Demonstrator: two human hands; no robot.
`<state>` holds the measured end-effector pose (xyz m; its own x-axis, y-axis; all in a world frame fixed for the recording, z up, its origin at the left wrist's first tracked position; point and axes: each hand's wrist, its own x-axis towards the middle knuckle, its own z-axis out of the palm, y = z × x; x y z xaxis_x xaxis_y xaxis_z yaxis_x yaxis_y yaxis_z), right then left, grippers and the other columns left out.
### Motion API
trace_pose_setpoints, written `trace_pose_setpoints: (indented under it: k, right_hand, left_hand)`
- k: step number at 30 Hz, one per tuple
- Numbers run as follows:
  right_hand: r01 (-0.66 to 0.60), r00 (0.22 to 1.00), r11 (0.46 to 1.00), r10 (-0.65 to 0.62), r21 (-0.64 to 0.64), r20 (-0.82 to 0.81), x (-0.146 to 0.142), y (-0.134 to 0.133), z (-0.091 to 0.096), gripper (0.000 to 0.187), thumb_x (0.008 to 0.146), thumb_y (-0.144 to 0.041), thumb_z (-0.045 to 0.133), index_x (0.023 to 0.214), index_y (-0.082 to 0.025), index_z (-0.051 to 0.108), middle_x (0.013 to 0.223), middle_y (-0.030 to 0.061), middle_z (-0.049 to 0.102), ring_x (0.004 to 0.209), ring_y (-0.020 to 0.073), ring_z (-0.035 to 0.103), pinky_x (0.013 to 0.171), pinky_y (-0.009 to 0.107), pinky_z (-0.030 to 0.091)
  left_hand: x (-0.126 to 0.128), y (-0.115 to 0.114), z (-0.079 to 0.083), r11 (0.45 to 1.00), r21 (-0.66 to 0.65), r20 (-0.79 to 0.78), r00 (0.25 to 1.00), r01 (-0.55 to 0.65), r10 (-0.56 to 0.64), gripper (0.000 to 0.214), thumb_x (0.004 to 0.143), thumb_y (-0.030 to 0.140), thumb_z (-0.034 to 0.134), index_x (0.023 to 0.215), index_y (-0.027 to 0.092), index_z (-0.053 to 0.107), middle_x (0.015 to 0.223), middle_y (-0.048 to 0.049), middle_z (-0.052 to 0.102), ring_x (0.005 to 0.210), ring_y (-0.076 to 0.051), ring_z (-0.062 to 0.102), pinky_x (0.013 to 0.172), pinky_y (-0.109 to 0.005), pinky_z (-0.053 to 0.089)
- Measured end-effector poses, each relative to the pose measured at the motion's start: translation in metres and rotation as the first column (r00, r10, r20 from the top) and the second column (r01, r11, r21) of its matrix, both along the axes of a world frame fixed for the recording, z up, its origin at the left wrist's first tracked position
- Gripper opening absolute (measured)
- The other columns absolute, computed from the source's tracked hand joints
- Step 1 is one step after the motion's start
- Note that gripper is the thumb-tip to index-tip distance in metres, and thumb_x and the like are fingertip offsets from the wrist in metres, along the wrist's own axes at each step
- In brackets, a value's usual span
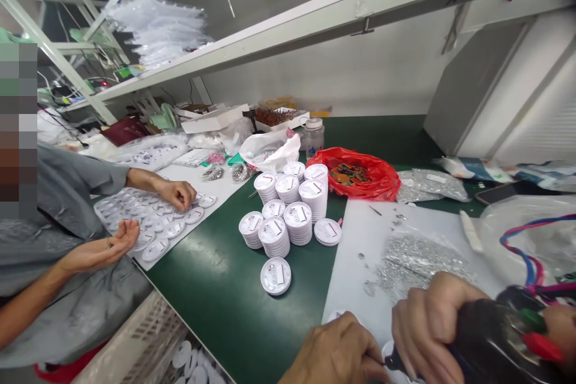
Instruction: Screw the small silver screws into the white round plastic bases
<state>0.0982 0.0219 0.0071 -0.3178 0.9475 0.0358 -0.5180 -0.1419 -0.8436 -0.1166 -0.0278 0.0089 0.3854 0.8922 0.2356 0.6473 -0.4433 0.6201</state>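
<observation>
In the head view, the right hand (432, 327) is closed tight on a dark corded tool (490, 330). The left hand (335, 351) is curled by the tool's tip, near a white round disc (389, 355); I cannot tell what it holds. Stacks of white discs (288, 222) sit on the green surface (216, 294).

Both of the person's hands sit low at the right of the view, close together. The left hand (335, 353) lies knuckles up, its fingers bent downward and their tips hidden. The right hand (432, 327) is closed in a firm wrap, its fingers (420, 318) curled and stacked side by side, the wrist out of view.
</observation>
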Motion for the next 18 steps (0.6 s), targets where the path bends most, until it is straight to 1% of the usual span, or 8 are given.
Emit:
trace_pose_setpoints:
  k: [2, 3, 7, 9, 13, 15, 16, 18]
  right_hand:
    - [-0.063, 0.997, 0.998, 0.063, -0.009, -0.037, 0.002, 0.004, 0.006, 0.038, 0.068, -0.073, 0.081, 0.072, -0.04, 0.063, 0.039, -0.0023, 0.039, 0.029, 0.0211, 0.032, 0.04, 0.048, 0.035]
    - [-0.062, 0.997, 0.998, 0.061, -0.019, -0.053, 0.002, 0.006, 0.01, 0.04, 0.069, -0.077, 0.077, 0.07, -0.04, 0.063, 0.039, -0.0015, 0.038, 0.03, 0.0218, 0.032, 0.04, 0.049, 0.034]
    - [0.058, 0.993, 0.994, -0.068, -0.097, -0.099, -0.006, 0.007, 0.032, 0.048, 0.075, -0.09, 0.057, 0.071, -0.042, 0.062, 0.039, -0.0003, 0.034, 0.031, 0.0228, 0.026, 0.039, 0.05, 0.028]
    - [0.03, 0.992, 0.994, -0.043, -0.104, -0.12, -0.011, 0.006, 0.042, 0.054, 0.077, -0.093, 0.049, 0.07, -0.041, 0.063, 0.038, 0.0009, 0.035, 0.032, 0.023, 0.027, 0.039, 0.049, 0.028]
    - [-0.046, 0.992, 0.998, 0.042, -0.031, -0.118, -0.02, 0.004, 0.054, 0.063, 0.081, -0.093, 0.042, 0.073, -0.035, 0.067, 0.043, 0.0058, 0.046, 0.04, 0.025, 0.041, 0.043, 0.045, 0.034]
    - [-0.073, 0.993, 0.997, 0.072, 0.001, -0.097, -0.024, 0.002, 0.055, 0.065, 0.085, -0.09, 0.042, 0.075, -0.031, 0.068, 0.047, 0.0069, 0.052, 0.045, 0.0237, 0.046, 0.045, 0.041, 0.036]
    - [-0.087, 0.993, 0.996, 0.087, 0.005, -0.084, -0.026, 0.002, 0.053, 0.066, 0.087, -0.088, 0.042, 0.076, -0.029, 0.069, 0.05, 0.0072, 0.054, 0.047, 0.0227, 0.047, 0.047, 0.039, 0.037]
    - [-0.129, 0.989, 0.992, 0.13, 0.01, -0.07, -0.03, 0.002, 0.049, 0.066, 0.091, -0.084, 0.042, 0.079, -0.026, 0.071, 0.055, 0.0074, 0.058, 0.051, 0.0212, 0.049, 0.05, 0.037, 0.04]
  left_hand:
    - [0.001, 0.0, -0.004, 0.999, 0.038, -0.01, 1.0, 0.004, -0.004, 0.022, 0.09, 0.035, 0.084, 0.096, 0.02, 0.069, 0.088, -0.0004, 0.074, 0.062, -0.011, 0.064, 0.056, -0.02, 0.048]
    - [0.001, 0.0, -0.004, 0.999, 0.044, -0.006, 1.0, 0.012, -0.012, 0.021, 0.091, 0.034, 0.083, 0.096, 0.02, 0.07, 0.089, -0.0008, 0.075, 0.063, -0.011, 0.065, 0.057, -0.02, 0.049]
    - [-0.002, 0.002, 0.003, 0.998, -0.017, 0.024, 0.998, 0.06, -0.059, 0.016, 0.097, 0.034, 0.077, 0.096, 0.019, 0.072, 0.091, -0.0024, 0.079, 0.069, -0.012, 0.071, 0.065, -0.021, 0.053]
    - [-0.005, 0.005, 0.009, 0.995, 0.008, 0.028, 0.995, 0.096, -0.096, 0.021, 0.1, 0.038, 0.072, 0.092, 0.019, 0.073, 0.087, -0.0018, 0.08, 0.072, -0.013, 0.073, 0.072, -0.023, 0.054]
    - [-0.019, 0.01, 0.011, 0.964, 0.256, 0.012, 0.997, 0.065, -0.07, 0.02, 0.107, 0.039, 0.062, 0.106, 0.022, 0.072, 0.094, 0.0011, 0.083, 0.086, -0.015, 0.078, 0.093, -0.031, 0.054]
    - [-0.027, 0.009, 0.004, 0.923, 0.382, -0.04, 0.998, 0.05, -0.037, 0.018, 0.109, 0.037, 0.059, 0.111, 0.025, 0.071, 0.102, 0.0042, 0.084, 0.102, -0.016, 0.078, 0.112, -0.036, 0.048]
    - [-0.031, 0.008, -0.001, 0.895, 0.442, -0.068, 0.997, 0.054, -0.026, 0.016, 0.109, 0.037, 0.059, 0.108, 0.025, 0.071, 0.102, 0.0062, 0.084, 0.108, -0.016, 0.078, 0.119, -0.037, 0.044]
    - [-0.037, 0.004, -0.012, 0.851, 0.52, -0.136, 0.991, 0.075, -0.004, 0.014, 0.107, 0.034, 0.062, 0.104, 0.025, 0.072, 0.105, 0.0089, 0.085, 0.115, -0.016, 0.076, 0.127, -0.039, 0.036]
